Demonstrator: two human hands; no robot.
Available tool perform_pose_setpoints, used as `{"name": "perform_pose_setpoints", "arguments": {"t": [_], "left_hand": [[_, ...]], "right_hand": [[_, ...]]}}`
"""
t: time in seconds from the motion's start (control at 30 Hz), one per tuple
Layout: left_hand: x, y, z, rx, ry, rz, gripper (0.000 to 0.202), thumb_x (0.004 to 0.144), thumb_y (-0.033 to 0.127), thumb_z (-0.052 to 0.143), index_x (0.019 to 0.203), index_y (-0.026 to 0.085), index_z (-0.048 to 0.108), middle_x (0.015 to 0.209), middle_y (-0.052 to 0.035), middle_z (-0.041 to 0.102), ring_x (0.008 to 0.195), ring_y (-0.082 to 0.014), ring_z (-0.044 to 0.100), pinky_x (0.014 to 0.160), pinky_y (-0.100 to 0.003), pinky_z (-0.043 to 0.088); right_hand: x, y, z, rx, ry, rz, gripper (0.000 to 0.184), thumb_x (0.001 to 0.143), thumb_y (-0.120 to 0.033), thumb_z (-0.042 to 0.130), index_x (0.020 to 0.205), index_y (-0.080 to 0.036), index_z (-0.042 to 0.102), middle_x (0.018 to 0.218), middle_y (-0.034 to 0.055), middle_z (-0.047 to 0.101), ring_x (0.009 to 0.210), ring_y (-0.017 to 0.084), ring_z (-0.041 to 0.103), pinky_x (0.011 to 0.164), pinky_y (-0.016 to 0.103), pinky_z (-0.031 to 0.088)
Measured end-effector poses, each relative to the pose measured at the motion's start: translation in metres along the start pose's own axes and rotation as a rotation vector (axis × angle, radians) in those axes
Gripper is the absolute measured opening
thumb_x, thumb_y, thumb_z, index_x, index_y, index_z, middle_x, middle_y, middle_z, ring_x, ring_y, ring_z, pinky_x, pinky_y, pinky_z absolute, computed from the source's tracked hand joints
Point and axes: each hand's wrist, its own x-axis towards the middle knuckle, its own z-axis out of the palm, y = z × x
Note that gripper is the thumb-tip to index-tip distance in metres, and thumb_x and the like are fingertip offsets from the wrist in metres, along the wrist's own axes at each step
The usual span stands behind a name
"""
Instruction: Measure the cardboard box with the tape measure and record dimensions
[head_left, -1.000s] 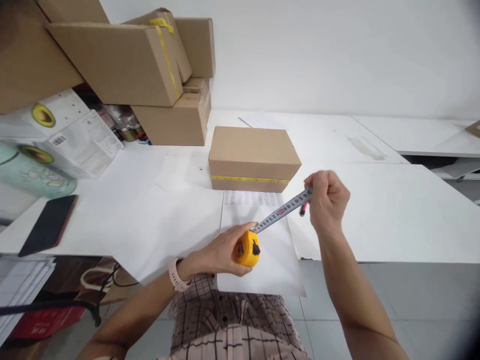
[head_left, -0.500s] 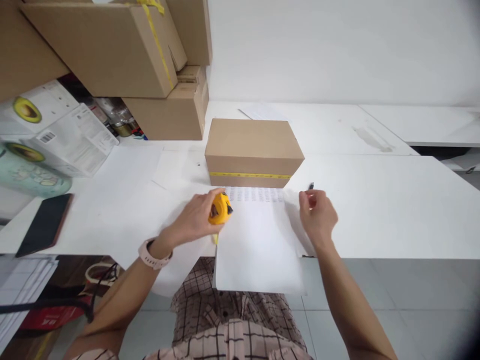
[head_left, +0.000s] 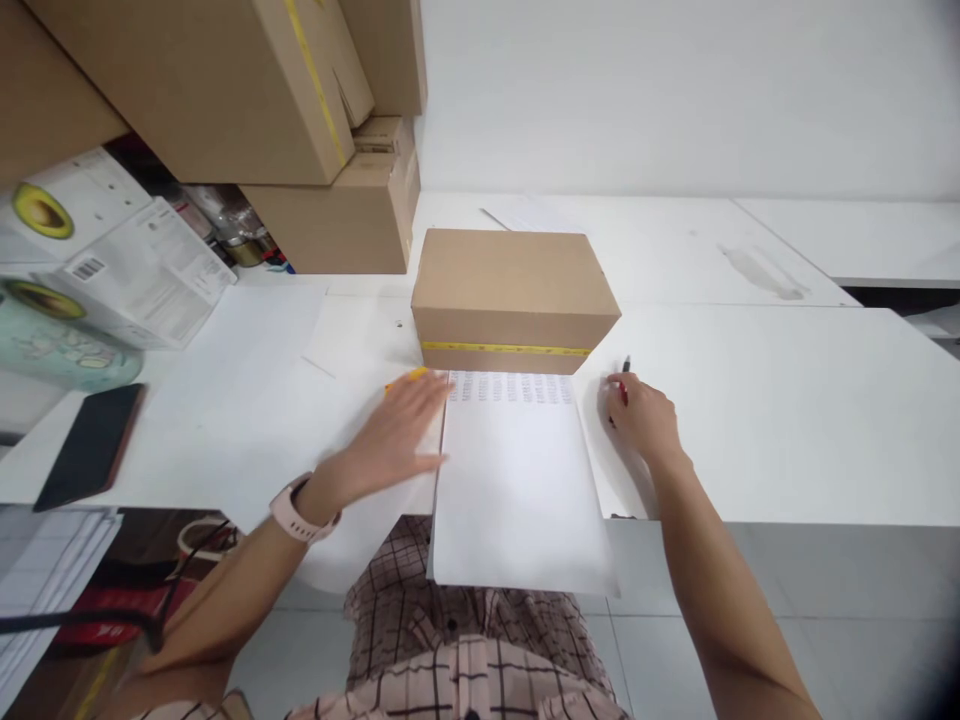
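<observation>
My left hand (head_left: 390,435), wearing a pale pink wristband, is open, with its fingers stretched out flat over the left edge of a sheet of paper (head_left: 521,480). Just beyond its knuckles a yellow tape measure (head_left: 406,379) shows in part; the hand hides the rest. My right hand (head_left: 646,418) is closed around a pen (head_left: 627,364) on the table to the right of the paper. Rows of small writing run along the top of the sheet, whose lower end overhangs the table edge. Directly behind the paper stands a closed cardboard box (head_left: 514,275) with a yellow strip along its front.
Several cardboard boxes (head_left: 334,225) are stacked at the back left. Near them are avocado-printed cartons (head_left: 142,265), a mint-green container (head_left: 71,345) and a black phone (head_left: 90,445). The white table (head_left: 787,420) extends right, and its front edge runs before me.
The tape measure has left my left hand's grip and is on the table beyond it; those fingers have spread. My right hand has closed on the pen. The view has shifted slightly.
</observation>
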Motion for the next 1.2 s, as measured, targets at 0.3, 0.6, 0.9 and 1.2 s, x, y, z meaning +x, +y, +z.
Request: {"name": "perform_pose_setpoints", "arguments": {"t": [0.3, 0.6, 0.9, 1.2], "left_hand": [[-0.032, 0.013, 0.044, -0.202, -0.199, 0.344, 0.129, 0.069, 0.064, 0.081, 0.163, 0.023, 0.002, 0.170, -0.0180, 0.001, 0.157, -0.0367, -0.003, 0.126, -0.057, 0.005], [-0.034, 0.034, 0.052, 0.054, -0.117, 0.266, 0.109, 0.070, 0.000, 0.055, 0.161, 0.019, -0.001, 0.170, -0.0161, 0.002, 0.156, -0.0302, -0.010, 0.127, -0.058, 0.006], [0.004, 0.042, 0.058, 0.118, -0.111, 0.284, 0.098, 0.075, 0.005, 0.055, 0.160, 0.010, 0.006, 0.169, -0.0210, 0.001, 0.155, -0.0341, -0.012, 0.126, -0.059, 0.004], [0.038, 0.061, 0.074, 0.097, 0.051, 0.294, 0.074, 0.093, 0.011, 0.041, 0.159, 0.011, 0.008, 0.165, -0.0250, 0.022, 0.156, -0.0365, 0.011, 0.124, -0.064, 0.012]], "right_hand": [[-0.030, 0.027, -0.019, 1.330, 0.170, 0.079, 0.025, 0.073, -0.025, 0.057, 0.091, -0.019, 0.074, 0.070, 0.0019, 0.055, 0.066, 0.017, 0.053, 0.065, 0.034, 0.047], [-0.058, 0.015, -0.047, 1.418, -0.020, -0.100, 0.030, 0.085, -0.040, 0.046, 0.094, -0.033, 0.074, 0.067, 0.0021, 0.038, 0.069, 0.023, 0.048, 0.075, 0.047, 0.050], [-0.060, -0.039, -0.045, 1.331, -0.566, -0.404, 0.016, 0.082, -0.041, 0.061, 0.081, -0.026, 0.067, 0.051, -0.0017, 0.044, 0.059, 0.021, 0.052, 0.071, 0.046, 0.050], [-0.038, -0.083, -0.081, 1.056, -0.897, -0.565, 0.036, 0.082, -0.053, 0.069, 0.102, -0.024, 0.069, 0.088, 0.0109, 0.075, 0.084, 0.026, 0.070, 0.075, 0.043, 0.055]]}}
